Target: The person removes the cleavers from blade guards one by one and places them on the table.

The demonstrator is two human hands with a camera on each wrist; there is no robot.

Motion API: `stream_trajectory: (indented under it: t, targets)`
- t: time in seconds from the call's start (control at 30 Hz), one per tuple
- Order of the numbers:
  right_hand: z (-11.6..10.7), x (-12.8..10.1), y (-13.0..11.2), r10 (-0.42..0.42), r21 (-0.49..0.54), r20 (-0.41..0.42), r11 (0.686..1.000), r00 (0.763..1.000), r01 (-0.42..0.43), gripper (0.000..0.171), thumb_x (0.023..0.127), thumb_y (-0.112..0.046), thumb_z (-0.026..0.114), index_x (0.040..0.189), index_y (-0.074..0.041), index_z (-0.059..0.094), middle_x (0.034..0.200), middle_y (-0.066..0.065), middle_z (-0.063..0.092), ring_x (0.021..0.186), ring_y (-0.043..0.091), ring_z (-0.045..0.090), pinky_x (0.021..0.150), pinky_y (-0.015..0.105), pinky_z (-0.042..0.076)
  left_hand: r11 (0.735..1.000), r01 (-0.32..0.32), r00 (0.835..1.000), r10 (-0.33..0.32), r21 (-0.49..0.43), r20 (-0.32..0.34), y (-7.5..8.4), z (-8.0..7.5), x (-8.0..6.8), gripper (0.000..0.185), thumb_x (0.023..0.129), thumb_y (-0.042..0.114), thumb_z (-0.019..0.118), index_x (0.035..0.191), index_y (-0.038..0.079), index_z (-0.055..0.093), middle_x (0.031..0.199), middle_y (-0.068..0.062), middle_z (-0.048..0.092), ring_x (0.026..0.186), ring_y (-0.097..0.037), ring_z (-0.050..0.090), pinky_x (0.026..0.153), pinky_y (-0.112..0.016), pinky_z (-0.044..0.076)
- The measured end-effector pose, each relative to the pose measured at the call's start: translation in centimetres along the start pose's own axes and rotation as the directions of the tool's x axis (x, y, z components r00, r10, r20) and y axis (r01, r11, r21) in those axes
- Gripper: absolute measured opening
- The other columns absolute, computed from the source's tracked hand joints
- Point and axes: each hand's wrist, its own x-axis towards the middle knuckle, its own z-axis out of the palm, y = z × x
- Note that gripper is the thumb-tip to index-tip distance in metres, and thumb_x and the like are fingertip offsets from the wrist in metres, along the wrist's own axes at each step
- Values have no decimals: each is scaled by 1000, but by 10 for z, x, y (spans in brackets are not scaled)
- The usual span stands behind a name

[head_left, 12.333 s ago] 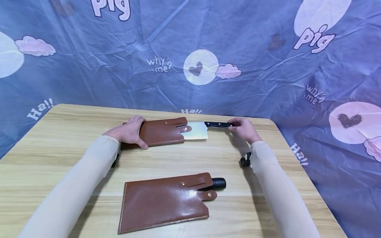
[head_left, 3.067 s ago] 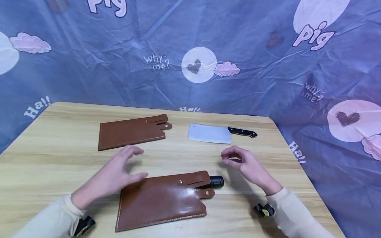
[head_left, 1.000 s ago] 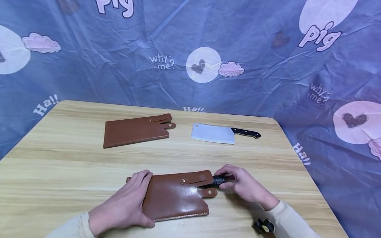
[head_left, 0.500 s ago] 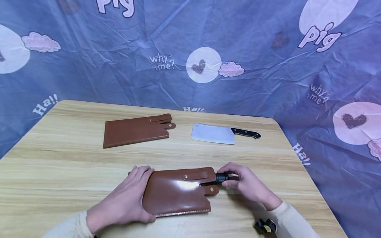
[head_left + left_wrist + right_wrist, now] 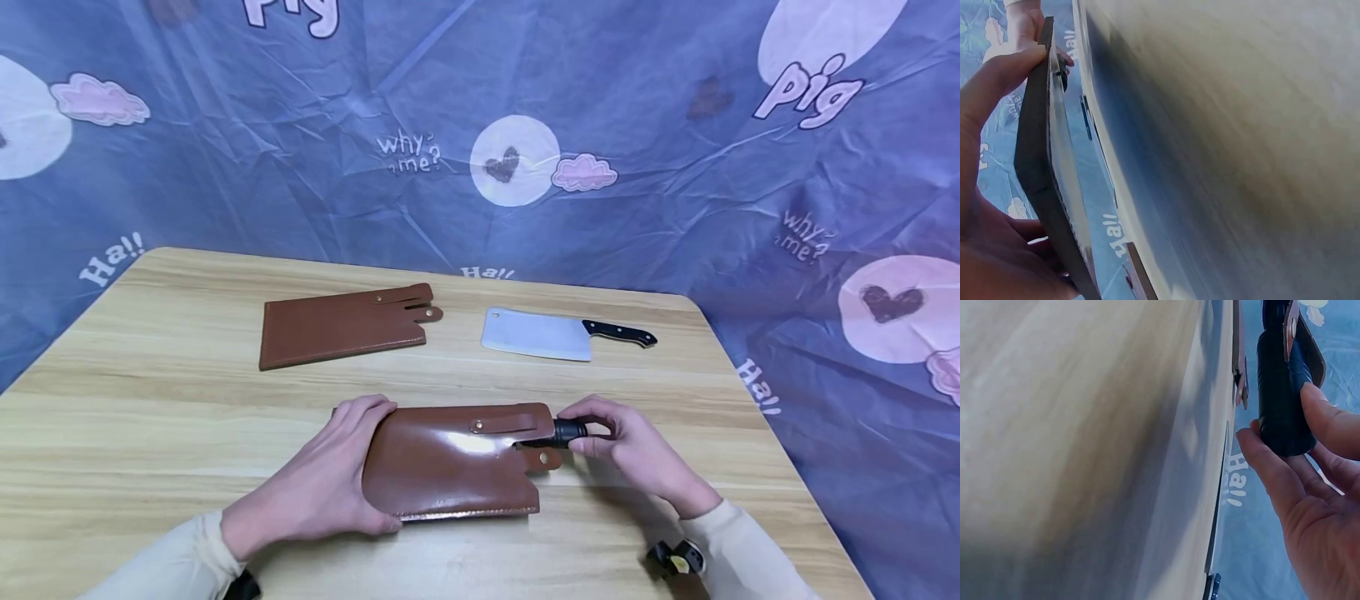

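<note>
A crumpled blue backdrop point(image 5: 637, 208), printed with clouds, hearts and words like "pig" and "why me?", hangs behind the far edge and right side of a pale wooden table point(image 5: 150, 433). Both forearms in cream sleeves reach in from the near edge, meeting at the near middle of the table.

The left hand point(image 5: 315, 492) clasps the left end of the near brown leather sheath point(image 5: 457, 462), fingers curled over its far edge and thumb along its near edge; the left wrist view shows that end lifted a little off the wood. The right hand point(image 5: 637, 454) comes in from the right and pinches the black handle point(image 5: 570, 431) that sticks out of the sheath's right end, thumb and fingertips closed round it, just beside the snap strap.

At the far side lies a second, flat brown sheath point(image 5: 341, 325) to the left, and well apart to its right a bare cleaver point(image 5: 555, 335), blade pointing left, black grip pointing right.
</note>
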Motion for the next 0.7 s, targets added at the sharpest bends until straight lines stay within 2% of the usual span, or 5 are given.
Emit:
stream_trajectory:
  t: [0.27, 0.43, 0.7]
  targets:
    - [-3, 1, -1, 14, 0, -16, 1000, 1000, -14, 29, 86, -9, 73, 114, -13, 70, 108, 1, 67, 92, 23, 61, 72, 27, 49, 1000, -10, 1000, 10, 0, -6, -1, 2, 3, 116, 46, 49, 92, 140, 0, 43, 140, -7, 41, 128, -23, 38, 98, -42, 44]
    - [-4, 0, 0, 31, -3, -12, 1000, 999, -31, 29, 86, -9, 73, 115, -10, 69, 108, 2, 67, 95, 23, 62, 76, 28, 50, 1000, -6, 1000, 6, -1, 8, -2, 2, 3, 115, 47, 48, 92, 139, 0, 42, 139, -7, 40, 127, -22, 37, 96, -41, 46]
    - [-5, 2, 1, 41, -10, -21, 999, 999, -41, 29, 86, -5, 73, 115, -6, 69, 108, 5, 67, 92, 25, 63, 73, 27, 52, 1000, 4, 999, -3, -15, 38, -4, 0, 6, 116, 48, 48, 92, 140, 0, 41, 140, -8, 39, 127, -23, 37, 96, -42, 46]
